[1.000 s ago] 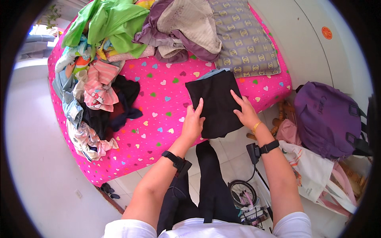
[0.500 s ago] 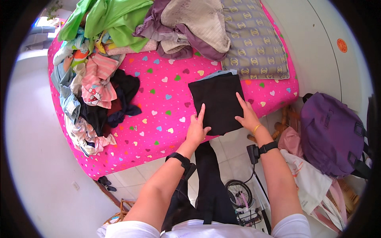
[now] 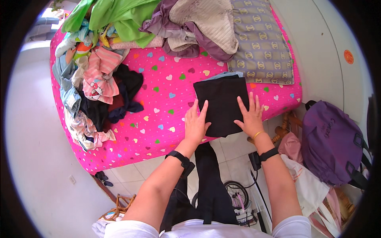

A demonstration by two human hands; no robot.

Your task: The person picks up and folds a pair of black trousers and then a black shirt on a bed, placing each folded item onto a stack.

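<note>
A folded black garment (image 3: 221, 104) lies flat near the front edge of the pink bed sheet (image 3: 158, 111), its lower edge reaching the bed's rim. Beneath its far edge shows a strip of light blue folded cloth (image 3: 229, 74). My left hand (image 3: 196, 122) rests at the garment's left side, fingers apart, thumb touching the black cloth. My right hand (image 3: 251, 118) lies at the right side with fingers spread, the thumb and index finger on the cloth. Neither hand grips anything.
A heap of loose clothes, with a pink striped garment (image 3: 102, 71), covers the bed's left side. Green cloth (image 3: 123, 20), a purple and grey quilt (image 3: 206, 23) and a patterned pillow (image 3: 260, 47) lie at the back. A purple bag (image 3: 331, 139) sits at the right.
The fingers of both hands have spread wider at the garment's sides. The view has shifted slightly; the black garment stays in place on the bed.
</note>
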